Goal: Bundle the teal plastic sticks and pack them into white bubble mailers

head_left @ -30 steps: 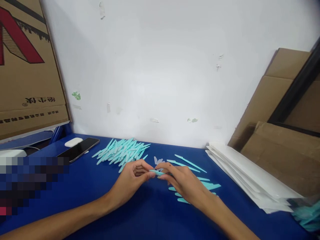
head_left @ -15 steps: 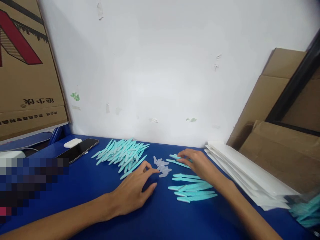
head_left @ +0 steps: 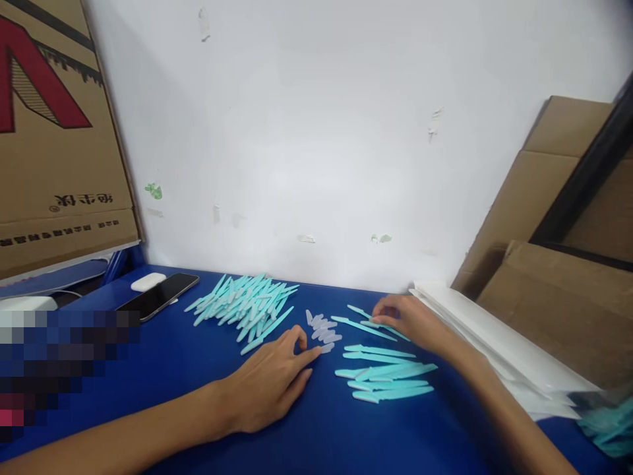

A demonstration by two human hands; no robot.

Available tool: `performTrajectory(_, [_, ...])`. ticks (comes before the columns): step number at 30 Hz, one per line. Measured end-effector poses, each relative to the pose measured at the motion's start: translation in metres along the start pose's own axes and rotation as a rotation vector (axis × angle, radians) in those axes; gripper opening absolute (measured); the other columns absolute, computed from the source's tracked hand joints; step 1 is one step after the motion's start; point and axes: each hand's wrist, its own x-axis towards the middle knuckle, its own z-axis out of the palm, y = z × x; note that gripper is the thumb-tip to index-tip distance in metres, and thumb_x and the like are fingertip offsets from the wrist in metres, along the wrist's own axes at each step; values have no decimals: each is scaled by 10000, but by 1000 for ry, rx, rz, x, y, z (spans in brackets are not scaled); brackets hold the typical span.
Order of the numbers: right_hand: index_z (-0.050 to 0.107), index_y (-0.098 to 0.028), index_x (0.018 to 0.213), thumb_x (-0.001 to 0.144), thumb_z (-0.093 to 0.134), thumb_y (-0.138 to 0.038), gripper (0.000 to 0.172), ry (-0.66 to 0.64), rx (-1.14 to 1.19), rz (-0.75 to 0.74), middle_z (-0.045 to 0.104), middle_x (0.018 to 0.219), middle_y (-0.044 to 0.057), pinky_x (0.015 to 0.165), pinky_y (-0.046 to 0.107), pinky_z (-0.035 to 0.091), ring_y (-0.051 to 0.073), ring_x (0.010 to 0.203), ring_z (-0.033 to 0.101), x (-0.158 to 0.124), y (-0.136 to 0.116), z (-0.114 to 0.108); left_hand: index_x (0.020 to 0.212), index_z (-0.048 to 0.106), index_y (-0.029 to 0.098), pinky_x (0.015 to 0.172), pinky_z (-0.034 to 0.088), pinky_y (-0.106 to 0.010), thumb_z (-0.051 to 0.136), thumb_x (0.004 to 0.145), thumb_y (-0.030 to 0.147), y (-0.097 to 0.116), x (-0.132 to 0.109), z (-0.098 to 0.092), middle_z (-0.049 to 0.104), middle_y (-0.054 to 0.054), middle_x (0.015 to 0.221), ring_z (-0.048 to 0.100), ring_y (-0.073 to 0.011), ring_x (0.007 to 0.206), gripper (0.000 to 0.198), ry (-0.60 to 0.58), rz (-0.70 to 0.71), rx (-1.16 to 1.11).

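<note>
My left hand (head_left: 270, 382) rests on the blue table with thumb and fingers apart, its index fingertip touching one of several small clear blade caps (head_left: 324, 330). To its left lies a heap of turquoise eyebrow razors (head_left: 247, 300). My right hand (head_left: 403, 316) is closed at the fingertips on a turquoise eyebrow razor (head_left: 360, 311) at the back right; the fingers cover part of it. Just beside it is another razor (head_left: 359, 324). Nearer to me, several razors (head_left: 390, 373) lie roughly side by side, with their heads toward the caps.
A phone (head_left: 158, 297) and a white case (head_left: 148, 282) lie at the left. White sheets or bags (head_left: 494, 343) are stacked at the right, near cardboard (head_left: 554, 310) and a bag of turquoise razors (head_left: 610, 425). A white wall (head_left: 316, 145) stands behind the table.
My right hand has shifted right, and the razors by its fingers have spread apart. My left index finger has moved slightly right onto the nearest clear cap.
</note>
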Motion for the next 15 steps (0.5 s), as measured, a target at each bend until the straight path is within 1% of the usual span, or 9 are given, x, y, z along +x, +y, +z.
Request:
performTrajectory(3, [749,-252,891,740,759,-566,349,-222,116,19,724,786,5,616,262,419,190,732,643,-3,-7,0,1338,534,249,699,506,-306,414,997,222,0,0,5,511,-76,1176,586,-165,827,362,29,-14,66])
performTrajectory(5, [750,-231,861,667,809,-576,400,-320,167,21,711,747,1,582,248,400,178,702,629,-4,-9,6,1239,591,224,653,494,-299,425,1007,255,-1,0,9,534,-77,1156,595,-176,823,287,44,-21,136])
performTrajectory(7, [744,-210,813,674,799,-580,400,-338,190,24,691,711,4,566,245,386,166,673,605,-4,-10,12,1139,624,199,621,481,-287,423,1014,251,-3,1,12,563,-81,1133,609,-188,837,242,44,-14,214])
performTrajectory(10, [731,-197,783,739,749,-566,372,-357,228,12,673,690,9,562,247,385,159,653,579,-5,-15,16,1032,633,174,592,456,-267,398,1011,172,-6,2,13,603,-88,1078,620,-189,829,236,29,3,306])
performTrajectory(12, [718,-197,781,769,728,-547,350,-383,257,-11,676,703,12,565,249,395,161,658,583,-6,-19,15,1015,624,169,589,447,-261,400,1009,162,-7,4,12,623,-86,1042,624,-192,830,224,26,4,325])
performTrajectory(15, [696,-198,778,787,716,-535,338,-388,278,-37,680,717,13,572,253,407,162,661,588,-9,-24,12,1000,608,168,600,437,-266,409,1018,198,-9,5,9,652,-70,982,630,-197,827,202,31,-12,317])
